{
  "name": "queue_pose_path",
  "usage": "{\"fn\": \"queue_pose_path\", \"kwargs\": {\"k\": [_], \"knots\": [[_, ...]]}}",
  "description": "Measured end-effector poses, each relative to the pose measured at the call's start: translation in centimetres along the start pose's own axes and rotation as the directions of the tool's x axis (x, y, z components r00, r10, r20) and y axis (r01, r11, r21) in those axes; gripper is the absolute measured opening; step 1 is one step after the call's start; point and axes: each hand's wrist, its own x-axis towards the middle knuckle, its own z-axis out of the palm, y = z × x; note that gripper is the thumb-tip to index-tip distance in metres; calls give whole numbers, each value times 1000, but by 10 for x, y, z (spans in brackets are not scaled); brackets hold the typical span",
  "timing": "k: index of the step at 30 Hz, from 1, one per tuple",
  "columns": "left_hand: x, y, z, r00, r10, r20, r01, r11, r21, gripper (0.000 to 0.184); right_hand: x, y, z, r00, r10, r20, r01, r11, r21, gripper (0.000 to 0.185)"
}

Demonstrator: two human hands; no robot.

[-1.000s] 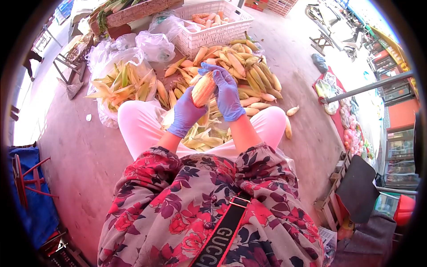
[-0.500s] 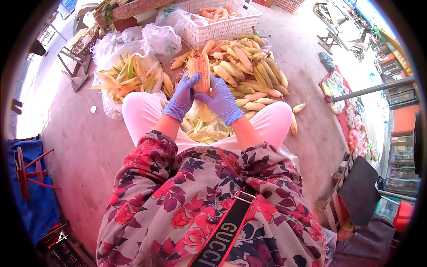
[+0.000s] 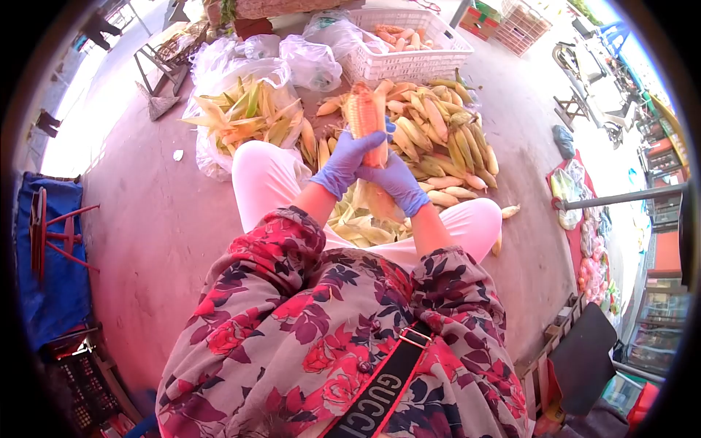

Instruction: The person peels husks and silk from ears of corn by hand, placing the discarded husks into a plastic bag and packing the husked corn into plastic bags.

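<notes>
A partly husked ear of corn stands upright in front of me, its orange kernels bare at the top. My left hand, in a purple glove, is closed around its side. Lower down, my gloved right hand grips the base of the same ear, with pale husk hanging beneath. Loose husks lie between my knees. Beyond my hands is a heap of unhusked corn.
A white plastic crate behind the heap holds husked ears. To its left, a clear plastic bag is stuffed with husks. A metal pole juts in at the right, and a blue cloth with a red folding frame lies left.
The view has swung left, so everything sits farther right. The right hand has slid down to the base of the ear, and the left hand still holds it.
</notes>
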Motion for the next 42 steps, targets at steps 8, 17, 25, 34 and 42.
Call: {"fn": "queue_pose_path", "kwargs": {"k": [8, 17, 25, 34, 42], "knots": [[-3, 6, -1, 988, -77, 131, 40, 964, 263, 38, -9, 27, 25, 997, 69, -27, -71, 990, -120, 33], [12, 0, -2, 999, -29, 39, 2, 830, 557, 44, -1, 16, 13, 986, -40, 161, 100, 919, -381, 21], [11, -13, -73, 971, -230, 62, 6, 287, 958, 53, -19, 19, -54, 975, 217, 56, 20, 163, -986, 21], [44, 22, -81, 942, -305, 141, 326, 931, -165, 72, 11, 54, -58, 973, 204, -112, -167, 276, -947, 78], [29, -65, -110, 870, -485, -85, 454, 857, -245, 52, 27, 101, 16, 881, 213, -422, -101, 957, 272, 27]]}}
